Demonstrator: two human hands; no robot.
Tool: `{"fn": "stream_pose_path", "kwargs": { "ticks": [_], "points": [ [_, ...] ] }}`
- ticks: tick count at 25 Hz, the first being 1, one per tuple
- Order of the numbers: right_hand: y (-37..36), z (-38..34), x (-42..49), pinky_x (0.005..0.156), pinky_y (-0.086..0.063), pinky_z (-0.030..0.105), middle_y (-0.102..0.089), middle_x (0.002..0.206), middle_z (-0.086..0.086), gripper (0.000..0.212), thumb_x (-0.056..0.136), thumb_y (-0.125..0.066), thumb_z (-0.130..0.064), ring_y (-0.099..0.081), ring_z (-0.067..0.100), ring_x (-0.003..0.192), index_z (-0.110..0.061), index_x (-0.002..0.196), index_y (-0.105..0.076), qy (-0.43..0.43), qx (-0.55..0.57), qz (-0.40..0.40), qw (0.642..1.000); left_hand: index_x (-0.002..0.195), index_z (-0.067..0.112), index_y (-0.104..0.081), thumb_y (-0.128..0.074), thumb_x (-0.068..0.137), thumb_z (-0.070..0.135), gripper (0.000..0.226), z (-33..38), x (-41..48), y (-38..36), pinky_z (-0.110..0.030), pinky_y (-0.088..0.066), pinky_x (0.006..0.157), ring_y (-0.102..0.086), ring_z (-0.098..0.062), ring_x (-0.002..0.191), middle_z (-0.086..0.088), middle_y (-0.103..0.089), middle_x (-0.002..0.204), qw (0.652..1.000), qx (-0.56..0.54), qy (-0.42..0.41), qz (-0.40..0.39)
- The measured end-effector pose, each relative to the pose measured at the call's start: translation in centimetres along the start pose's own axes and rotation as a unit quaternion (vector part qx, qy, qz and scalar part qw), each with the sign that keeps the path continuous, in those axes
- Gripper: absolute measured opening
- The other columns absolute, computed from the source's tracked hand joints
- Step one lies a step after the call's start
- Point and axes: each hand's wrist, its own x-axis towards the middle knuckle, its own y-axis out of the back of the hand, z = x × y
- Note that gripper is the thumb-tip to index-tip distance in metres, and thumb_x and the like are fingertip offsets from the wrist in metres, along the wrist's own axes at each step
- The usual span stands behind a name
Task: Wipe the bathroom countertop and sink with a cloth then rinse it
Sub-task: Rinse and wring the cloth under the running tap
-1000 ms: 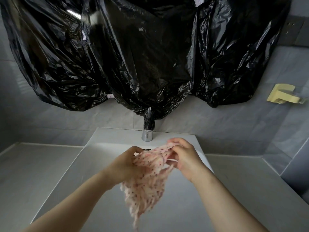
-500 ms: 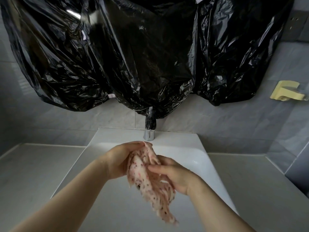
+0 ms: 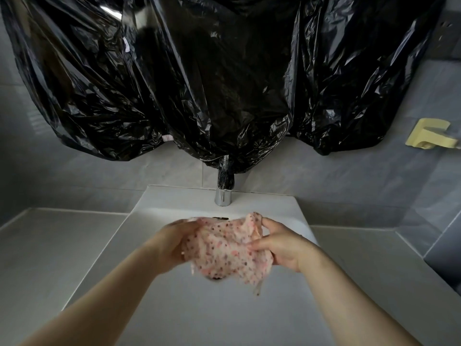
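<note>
A pink cloth with dark spots hangs bunched above the white sink basin. My left hand grips its left side, and my right hand pinches its right edge with thumb and fingers. Both hands hold it in the air just in front of the chrome tap. The drain is mostly hidden behind the cloth. Grey countertop lies to the left and right of the basin.
Black plastic sheeting covers the wall above the tap and drapes over the tap's top. A pale yellow wall holder is fixed to the grey tiles at the right. A tiled side wall rises at the far right.
The cloth hung spread, was then rubbed together between both hands, and is now pulled apart again into a wider bunch held at each side.
</note>
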Motion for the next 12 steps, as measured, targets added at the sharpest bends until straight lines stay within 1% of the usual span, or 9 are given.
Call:
{"fn": "stream_pose_path", "kwargs": {
  "ticks": [1, 3, 4, 5, 6, 8, 9, 10, 12],
  "points": [
    [0.4, 0.0, 0.2, 0.070, -0.055, 0.033, -0.071, 0.093, 0.005, 0.042, 0.081, -0.065, 0.002, -0.069, 0.018, 0.080, -0.021, 0.116, -0.059, -0.013, -0.013, 0.025, 1.000, 0.114, 0.003, -0.059, -0.063, 0.083, 0.014, 0.033, 0.3, 0.1, 0.3, -0.035, -0.054, 0.070, -0.065, -0.027, 0.086, -0.018, -0.067, 0.106, 0.998, 0.035, -0.029, 0.049],
    [1.0, -0.1, 0.6, 0.064, -0.054, 0.031, -0.071, 0.087, 0.007, 0.030, 0.082, -0.067, -0.003, -0.068, 0.019, 0.074, -0.009, 0.111, -0.061, -0.026, 0.024, 0.075, 0.997, 0.109, 0.001, -0.056, -0.064, 0.084, 0.009, 0.027, 0.7, 0.1, 0.8, -0.035, -0.054, 0.065, -0.064, -0.029, 0.081, -0.023, -0.065, 0.107, 0.979, 0.116, -0.099, 0.136],
    [1.1, -0.1, 0.7, 0.061, -0.053, 0.030, -0.070, 0.088, 0.010, 0.030, 0.082, -0.067, -0.004, -0.067, 0.020, 0.074, -0.005, 0.111, -0.060, -0.024, 0.065, 0.107, 0.992, 0.110, 0.005, -0.053, -0.063, 0.084, 0.006, 0.028, 1.0, -0.2, 0.8, -0.032, -0.051, 0.061, -0.063, -0.027, 0.078, -0.023, -0.063, 0.108, 0.967, 0.145, -0.133, 0.165],
    [1.3, 0.1, 1.0, 0.060, -0.052, 0.031, -0.069, 0.091, 0.012, 0.033, 0.082, -0.066, -0.004, -0.066, 0.022, 0.075, -0.003, 0.114, -0.057, -0.014, 0.097, 0.140, 0.985, 0.117, 0.012, -0.048, -0.063, 0.084, 0.002, 0.038, 1.3, -0.5, 0.7, -0.032, -0.050, 0.060, -0.061, -0.025, 0.078, -0.020, -0.061, 0.110, 0.959, 0.155, -0.162, 0.175],
    [1.5, 0.3, 1.2, 0.060, -0.052, 0.032, -0.067, 0.097, 0.014, 0.038, 0.083, -0.066, -0.004, -0.065, 0.023, 0.078, -0.006, 0.119, -0.052, 0.000, 0.118, 0.171, 0.978, 0.128, 0.020, -0.040, -0.061, 0.083, -0.002, 0.054, 1.6, -0.7, 0.6, -0.032, -0.050, 0.063, -0.061, -0.023, 0.081, -0.015, -0.059, 0.110, 0.956, 0.157, -0.186, 0.162],
    [1.5, 0.8, 1.5, 0.067, -0.053, 0.036, -0.061, 0.102, 0.010, 0.045, 0.085, -0.063, -0.006, -0.063, 0.023, 0.083, -0.026, 0.122, -0.045, 0.032, 0.112, 0.192, 0.974, 0.138, 0.032, -0.030, -0.060, 0.083, -0.008, 0.075, 2.2, -1.0, 0.7, -0.034, -0.049, 0.074, -0.060, -0.024, 0.088, -0.009, -0.056, 0.105, 0.958, 0.159, -0.205, 0.125],
    [1.4, 0.9, 1.5, 0.073, -0.053, 0.037, -0.060, 0.098, 0.009, 0.043, 0.086, -0.060, -0.006, -0.061, 0.022, 0.082, -0.032, 0.118, -0.047, 0.046, 0.097, 0.181, 0.978, 0.137, 0.031, -0.034, -0.059, 0.081, -0.011, 0.074, 2.3, -0.9, 0.8, -0.036, -0.048, 0.079, -0.059, -0.025, 0.090, -0.008, -0.057, 0.100, 0.960, 0.147, -0.211, 0.113],
    [1.2, 0.7, 1.2, 0.076, -0.050, 0.036, -0.059, 0.092, 0.007, 0.039, 0.086, -0.059, -0.005, -0.059, 0.020, 0.080, -0.033, 0.113, -0.053, 0.062, 0.077, 0.161, 0.982, 0.133, 0.025, -0.043, -0.058, 0.080, -0.014, 0.068, 2.4, -0.8, 1.1, -0.036, -0.046, 0.081, -0.057, -0.027, 0.090, -0.008, -0.057, 0.094, 0.964, 0.125, -0.211, 0.102],
    [1.1, 0.7, 1.0, 0.072, -0.045, 0.021, -0.059, 0.090, 0.001, 0.033, 0.083, -0.061, -0.003, -0.057, 0.012, 0.080, -0.024, 0.108, -0.061, 0.087, -0.013, 0.151, 0.985, 0.118, 0.013, -0.060, -0.059, 0.077, -0.015, 0.049, 2.4, -0.8, 1.4, -0.031, -0.046, 0.079, -0.054, -0.026, 0.086, -0.009, -0.055, 0.087, 0.968, 0.115, -0.204, 0.093]
  ]
}}
